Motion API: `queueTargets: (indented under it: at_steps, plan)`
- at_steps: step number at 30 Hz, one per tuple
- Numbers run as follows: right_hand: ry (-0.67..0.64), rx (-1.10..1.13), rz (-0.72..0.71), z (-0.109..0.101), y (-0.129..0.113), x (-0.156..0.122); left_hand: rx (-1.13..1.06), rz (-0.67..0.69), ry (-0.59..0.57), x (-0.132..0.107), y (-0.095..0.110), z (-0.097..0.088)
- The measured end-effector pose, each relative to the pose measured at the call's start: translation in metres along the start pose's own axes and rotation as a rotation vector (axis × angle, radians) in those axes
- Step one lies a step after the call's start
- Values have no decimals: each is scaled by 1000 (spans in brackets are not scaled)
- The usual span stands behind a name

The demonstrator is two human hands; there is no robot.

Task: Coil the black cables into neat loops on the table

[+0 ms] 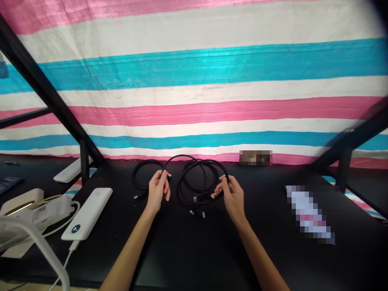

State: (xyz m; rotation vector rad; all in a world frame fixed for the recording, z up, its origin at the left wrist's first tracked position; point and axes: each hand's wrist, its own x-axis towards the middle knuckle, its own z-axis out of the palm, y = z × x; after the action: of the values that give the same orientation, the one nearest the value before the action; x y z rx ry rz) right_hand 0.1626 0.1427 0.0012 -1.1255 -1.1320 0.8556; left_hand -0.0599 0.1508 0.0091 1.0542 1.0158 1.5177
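Note:
Several black cables lie in loops on a black table. My left hand is closed on one black cable near its plug end, and that cable arches up and over to the right. My right hand pinches the right side of a bundle of coiled cables, whose loose plug ends hang below at the middle. Another coiled black cable rests on the table just left of my left hand, untouched.
A white power bank with a lit button and a white cord lies at the left, beside a white power strip. Black metal frame bars slant at both sides. A striped pink, white and blue sheet hangs behind. Blurred items lie at right.

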Motion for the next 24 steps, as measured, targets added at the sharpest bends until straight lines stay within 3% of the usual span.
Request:
queueTargets:
  at_steps: [3, 10, 14, 17, 24]
  plan:
    - [67, 126, -7, -4, 0, 5, -22, 9, 25, 2, 3, -3]
    - [187, 442, 153, -17, 4, 15, -73, 87, 90, 7, 4, -15]
    - [206, 504, 242, -23, 5, 19, -273, -72, 53, 9, 10, -23]
    - [158, 449, 263, -26, 6, 19, -282, -164, 22, 11, 14, -28]
    - [-34, -26, 179, -24, 15, 15, -78, -80, -31, 10, 9, -26]
